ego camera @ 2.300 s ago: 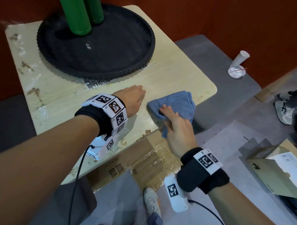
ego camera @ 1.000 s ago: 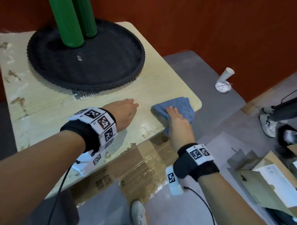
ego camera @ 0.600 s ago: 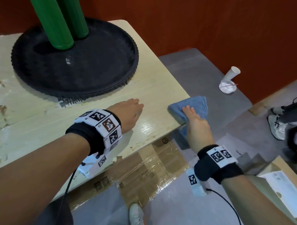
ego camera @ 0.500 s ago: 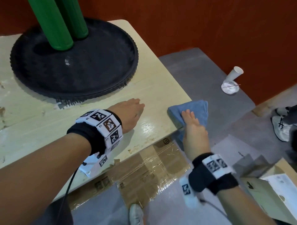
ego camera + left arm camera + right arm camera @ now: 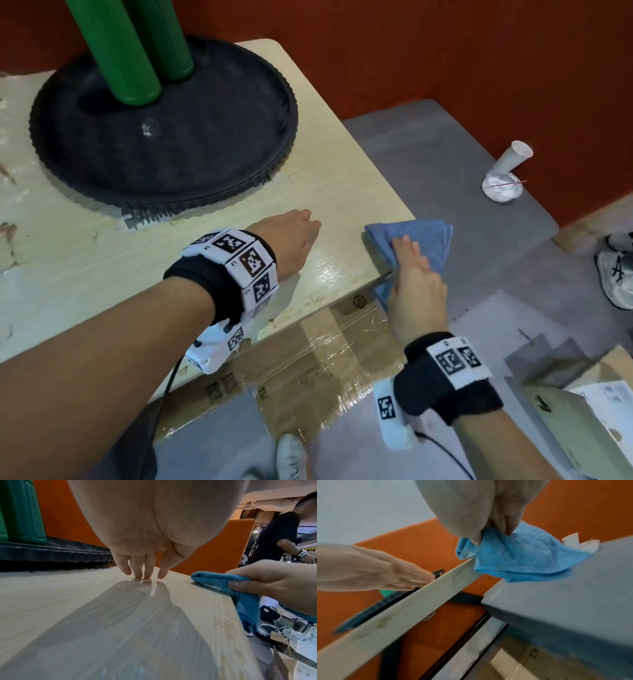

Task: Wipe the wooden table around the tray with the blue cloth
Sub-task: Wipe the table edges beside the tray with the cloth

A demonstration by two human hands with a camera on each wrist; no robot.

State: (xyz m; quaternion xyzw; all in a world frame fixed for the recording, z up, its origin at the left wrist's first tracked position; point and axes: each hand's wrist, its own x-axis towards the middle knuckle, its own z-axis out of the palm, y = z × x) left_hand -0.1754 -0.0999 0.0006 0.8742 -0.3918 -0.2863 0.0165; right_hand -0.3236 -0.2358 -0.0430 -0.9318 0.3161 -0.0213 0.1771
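The blue cloth lies folded over the front right corner of the pale wooden table, partly hanging off the edge. My right hand grips it, fingers on top and thumb pinching its side. The right wrist view shows the cloth bunched under those fingers against the table edge. My left hand rests on the table left of the cloth, straight fingertips touching the wood, holding nothing. The round black tray sits behind it with two green cylinders standing on it.
A grey bench beside the table carries a tipped paper cup and a white dish. A plastic-wrapped cardboard box sits under the table front. A red wall stands behind. Another person stands at right.
My right hand has slid the cloth rightward along the table front to the corner, where it now overhangs the edge. The left hand has stayed put.
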